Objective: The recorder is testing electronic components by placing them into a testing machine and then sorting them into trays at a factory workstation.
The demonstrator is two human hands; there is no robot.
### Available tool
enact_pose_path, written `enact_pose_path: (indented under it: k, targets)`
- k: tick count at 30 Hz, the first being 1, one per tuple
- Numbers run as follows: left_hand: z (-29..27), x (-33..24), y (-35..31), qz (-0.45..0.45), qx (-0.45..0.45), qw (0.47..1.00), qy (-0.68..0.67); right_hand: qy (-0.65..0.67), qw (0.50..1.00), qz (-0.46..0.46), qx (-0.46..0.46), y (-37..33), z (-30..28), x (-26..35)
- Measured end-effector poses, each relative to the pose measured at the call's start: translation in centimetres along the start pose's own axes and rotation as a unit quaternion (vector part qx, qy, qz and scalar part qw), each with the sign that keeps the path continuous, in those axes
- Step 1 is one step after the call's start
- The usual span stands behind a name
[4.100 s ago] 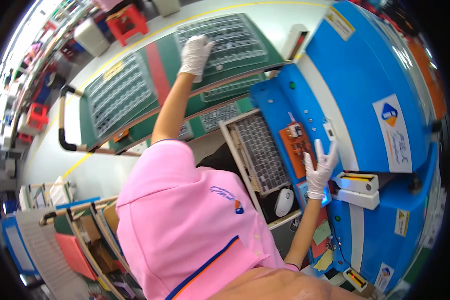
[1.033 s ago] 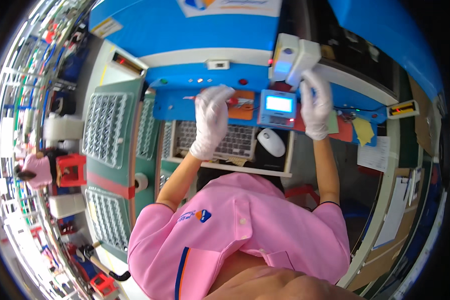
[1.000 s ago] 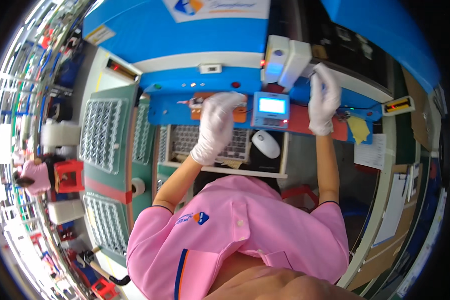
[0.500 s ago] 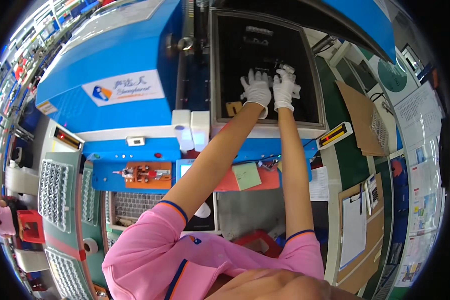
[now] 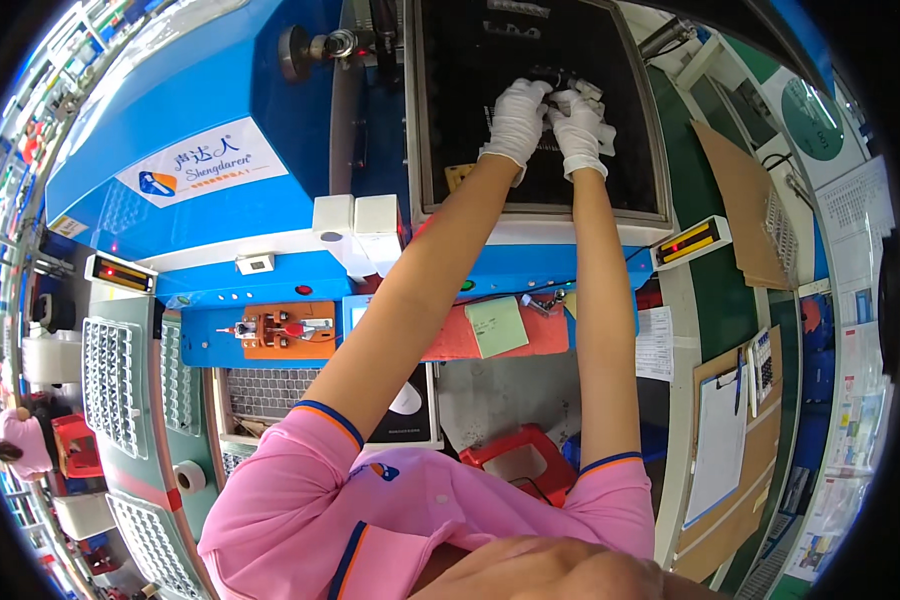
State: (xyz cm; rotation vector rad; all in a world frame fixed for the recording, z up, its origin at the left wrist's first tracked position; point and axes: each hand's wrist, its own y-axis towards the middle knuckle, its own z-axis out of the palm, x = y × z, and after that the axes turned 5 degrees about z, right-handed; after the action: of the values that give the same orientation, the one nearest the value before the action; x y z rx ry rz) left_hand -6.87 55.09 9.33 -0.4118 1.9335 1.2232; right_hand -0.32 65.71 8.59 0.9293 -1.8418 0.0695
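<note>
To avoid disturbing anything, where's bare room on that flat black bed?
Bare: the black bed along its left grey metal rim, level with the white-gloved left hand. Crowded: around the white-gloved right hand, beside small pale parts.

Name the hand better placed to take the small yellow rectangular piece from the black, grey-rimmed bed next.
Probably the left: the white-gloved left hand is nearer the yellow piece, while the white-gloved right hand would likely have to cross the left forearm.
</note>
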Motion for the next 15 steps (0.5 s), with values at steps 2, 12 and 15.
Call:
enact_pose_path:
  k: [2, 12, 15]
  targets:
    - [-1.7, -0.3, 0.7, 0.029, -0.063, 0.997, -0.041, 0.003, 0.999, -0.033, 0.023, 0.0, 1.0, 1.7]
    - [-12.1, -13.2, -18.0, 0.247, 0.205, 0.944, 0.081, -0.282, 0.94, -0.17, -0.089, -1.1, -1.0, -1.5]
    - [-16.2, -12.4, -22.4, 0.266, 0.343, 0.865, 0.25, -0.248, 0.946, -0.16, -0.135, -2.9, -0.7, 2.5]
